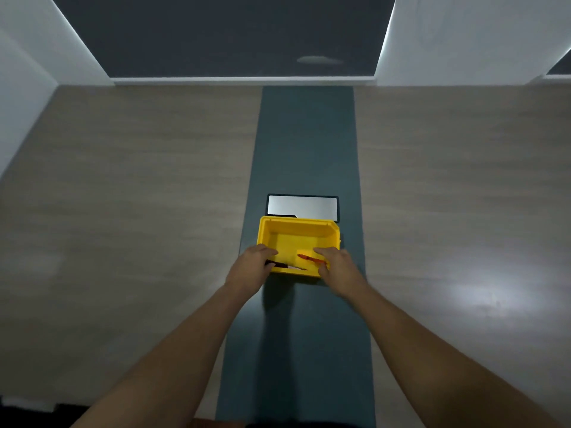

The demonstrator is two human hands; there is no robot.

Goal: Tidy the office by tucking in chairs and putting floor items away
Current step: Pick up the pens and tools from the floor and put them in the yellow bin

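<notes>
A yellow plastic bin (296,233) stands on the dark green strip of the table, in the middle of the view. My left hand (251,267) is over the bin's near left corner, fingers closed around a dark pen (282,265) whose pale tip points right. My right hand (336,265) is at the bin's near right corner and holds an orange pen (309,257) that points left, low inside the bin. Both forearms reach in from the bottom edge.
A silver cable-box lid (301,205) with a black frame sits flush in the strip just behind the bin. Wood-grain tabletop (139,211) spreads to both sides. White partition panels (463,35) rise at the far corners, with a dark wall between them.
</notes>
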